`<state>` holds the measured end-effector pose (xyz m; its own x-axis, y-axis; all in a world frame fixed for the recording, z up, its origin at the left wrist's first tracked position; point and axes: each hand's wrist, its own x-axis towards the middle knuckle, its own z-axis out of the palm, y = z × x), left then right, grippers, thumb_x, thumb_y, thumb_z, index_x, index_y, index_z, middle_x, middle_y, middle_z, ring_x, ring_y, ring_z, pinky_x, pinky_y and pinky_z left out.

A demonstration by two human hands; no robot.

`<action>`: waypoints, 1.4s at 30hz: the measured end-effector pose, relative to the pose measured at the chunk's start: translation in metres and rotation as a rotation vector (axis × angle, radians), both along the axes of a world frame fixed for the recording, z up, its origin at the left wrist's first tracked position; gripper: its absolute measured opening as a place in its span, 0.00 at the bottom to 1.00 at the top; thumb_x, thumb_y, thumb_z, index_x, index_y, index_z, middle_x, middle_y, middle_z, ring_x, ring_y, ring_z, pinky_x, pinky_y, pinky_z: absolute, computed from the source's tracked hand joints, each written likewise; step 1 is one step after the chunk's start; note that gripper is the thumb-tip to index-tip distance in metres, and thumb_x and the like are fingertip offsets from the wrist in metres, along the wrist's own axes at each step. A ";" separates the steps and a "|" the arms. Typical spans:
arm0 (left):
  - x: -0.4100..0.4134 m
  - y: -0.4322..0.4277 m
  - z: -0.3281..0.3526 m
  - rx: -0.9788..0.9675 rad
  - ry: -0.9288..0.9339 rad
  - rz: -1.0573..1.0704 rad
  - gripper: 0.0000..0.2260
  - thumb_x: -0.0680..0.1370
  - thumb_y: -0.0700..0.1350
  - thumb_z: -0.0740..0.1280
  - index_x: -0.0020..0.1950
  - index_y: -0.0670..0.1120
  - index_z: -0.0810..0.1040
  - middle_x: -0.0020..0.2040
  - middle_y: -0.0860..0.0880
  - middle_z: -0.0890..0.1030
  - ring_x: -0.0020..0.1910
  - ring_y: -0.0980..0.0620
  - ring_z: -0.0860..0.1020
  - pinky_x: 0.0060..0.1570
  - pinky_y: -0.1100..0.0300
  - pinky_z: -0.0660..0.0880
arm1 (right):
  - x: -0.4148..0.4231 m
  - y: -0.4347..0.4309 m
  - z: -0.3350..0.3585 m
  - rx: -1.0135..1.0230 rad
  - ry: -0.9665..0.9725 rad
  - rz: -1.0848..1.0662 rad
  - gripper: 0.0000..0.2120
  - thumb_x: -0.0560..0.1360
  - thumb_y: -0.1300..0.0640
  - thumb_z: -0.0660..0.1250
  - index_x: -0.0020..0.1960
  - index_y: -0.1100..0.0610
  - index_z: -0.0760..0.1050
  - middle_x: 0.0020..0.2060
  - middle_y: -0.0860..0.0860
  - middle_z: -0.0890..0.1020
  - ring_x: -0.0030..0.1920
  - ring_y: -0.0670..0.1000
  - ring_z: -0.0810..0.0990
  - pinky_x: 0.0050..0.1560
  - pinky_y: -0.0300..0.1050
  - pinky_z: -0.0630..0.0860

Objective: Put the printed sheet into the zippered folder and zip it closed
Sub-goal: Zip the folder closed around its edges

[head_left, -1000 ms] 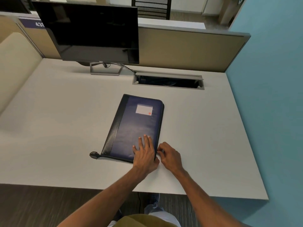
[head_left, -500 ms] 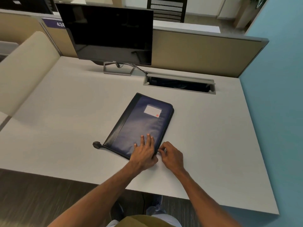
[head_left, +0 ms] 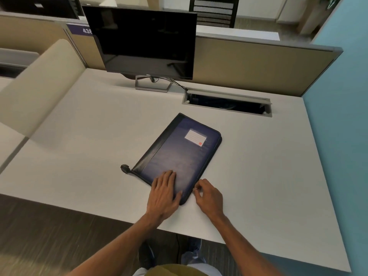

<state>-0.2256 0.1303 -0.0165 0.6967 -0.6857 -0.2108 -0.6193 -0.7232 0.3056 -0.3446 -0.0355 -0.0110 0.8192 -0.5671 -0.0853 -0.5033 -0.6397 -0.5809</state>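
Zippered folder (head_left: pixel 183 154): lies flat and closed on the bench (head_left: pixel 79 136), cover up, set at a slant, with its near corner close to the front edge of the bench.
Printed sheet: not in view anywhere on the bench. Judgement: it is already inside the folder, since the cover is down.
Left grip (head_left: pixel 164 193): fingers straight and spread, palm pressed flat on the near end of the cover. It holds nothing and acts as a clamp.
Right grip (head_left: pixel 209 196): fingers curled, with thumb and fingertips pinched on a small metallic zip pull (head_left: pixel 196 188) at the right edge of the folder, just beyond the near corner.
Zip tail (head_left: pixel 125 168): a short black tab projects from the near left corner of the folder and rests on the bench.
Zip track, near edge: the two halves look drawn together, but the left grip hides part of the run.
Zip track, right and far edges: too fine to tell whether the teeth are joined.
Step in hand: zipping the folder, judged from the pinch on the pull and the flat hold on the cover.
Done, by judgement: sheet inserted, cover closed.
Left to do, by judgement: run the pull to the end of its track, then release both grips.
Label (head_left: pixel 195 137): a pale card on the far part of the cover, with a small red mark.
Surroundings: a dark monitor (head_left: pixel 145 42) and an open cable well (head_left: pixel 227 102) at the back of the bench, both well apart from the folder.
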 end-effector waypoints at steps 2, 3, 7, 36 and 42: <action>-0.007 0.010 -0.005 -0.147 0.076 0.271 0.39 0.82 0.69 0.62 0.86 0.48 0.58 0.87 0.48 0.58 0.87 0.46 0.59 0.86 0.43 0.57 | 0.003 0.005 -0.002 0.000 0.001 0.007 0.07 0.82 0.50 0.70 0.52 0.55 0.80 0.49 0.47 0.84 0.46 0.49 0.84 0.49 0.48 0.81; -0.007 0.012 -0.007 -0.173 0.103 0.321 0.40 0.82 0.69 0.63 0.87 0.48 0.57 0.88 0.48 0.56 0.87 0.46 0.57 0.87 0.43 0.56 | 0.005 0.008 -0.003 0.004 0.004 0.009 0.07 0.82 0.50 0.70 0.53 0.55 0.80 0.49 0.47 0.84 0.46 0.49 0.83 0.50 0.48 0.80; 0.005 0.016 -0.005 -0.184 0.136 0.320 0.42 0.83 0.67 0.65 0.88 0.47 0.53 0.89 0.48 0.49 0.89 0.45 0.50 0.87 0.43 0.54 | 0.015 0.022 -0.005 0.030 0.000 -0.007 0.06 0.81 0.51 0.70 0.52 0.54 0.80 0.48 0.48 0.84 0.45 0.49 0.83 0.51 0.48 0.81; 0.034 0.024 0.011 -0.447 0.664 1.047 0.17 0.85 0.53 0.69 0.62 0.38 0.77 0.57 0.38 0.84 0.56 0.37 0.85 0.61 0.39 0.83 | 0.049 0.072 -0.008 0.128 -0.117 -0.124 0.03 0.80 0.58 0.72 0.50 0.57 0.81 0.45 0.51 0.85 0.43 0.53 0.82 0.49 0.53 0.81; 0.042 0.034 0.015 -0.432 0.673 1.022 0.18 0.85 0.53 0.69 0.63 0.38 0.76 0.57 0.38 0.85 0.57 0.38 0.85 0.63 0.39 0.82 | 0.048 0.074 -0.006 0.062 -0.093 0.051 0.05 0.81 0.56 0.72 0.50 0.57 0.80 0.45 0.50 0.84 0.43 0.53 0.82 0.49 0.50 0.81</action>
<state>-0.1836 0.1641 -0.0017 0.7858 -0.0096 -0.6184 0.5164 -0.5400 0.6646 -0.2970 0.0384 -0.0166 0.8528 -0.5207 -0.0409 -0.4130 -0.6243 -0.6631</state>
